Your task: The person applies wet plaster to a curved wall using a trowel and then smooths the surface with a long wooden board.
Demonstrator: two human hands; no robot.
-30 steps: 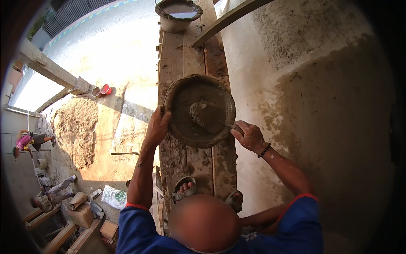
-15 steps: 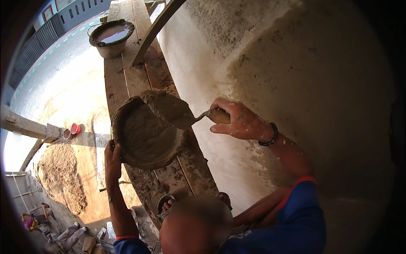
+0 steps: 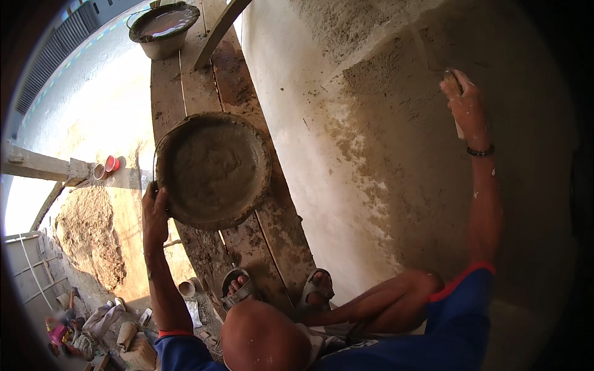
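Note:
My left hand (image 3: 154, 207) grips the left rim of a round bucket (image 3: 210, 142) of wet grey mortar, which sits on a dirt-caked plank walkway (image 3: 260, 260). Out at the upper right, my right hand (image 3: 467, 105) is closed around a trowel handle (image 3: 453, 80) against the plastered wall (image 3: 383, 173). The trowel's blade is hard to make out there. The wall carries rough and wet patches of mortar. My sandalled feet (image 3: 238, 285) rest on the planks just below the bucket.
A second bucket (image 3: 162, 34) holding liquid stands farther along the planks, near a slanted timber (image 3: 219, 34). Down at the left are two small pails (image 3: 112, 163), a concrete beam (image 3: 43, 162), a rubble heap (image 3: 86, 241), and co-workers (image 3: 62, 334) among blocks and sacks.
My right hand lifted a mortar-loaded trowel out of the bucket and moved it up and right to the wall. My left hand has stayed on the bucket's rim. The view has shifted.

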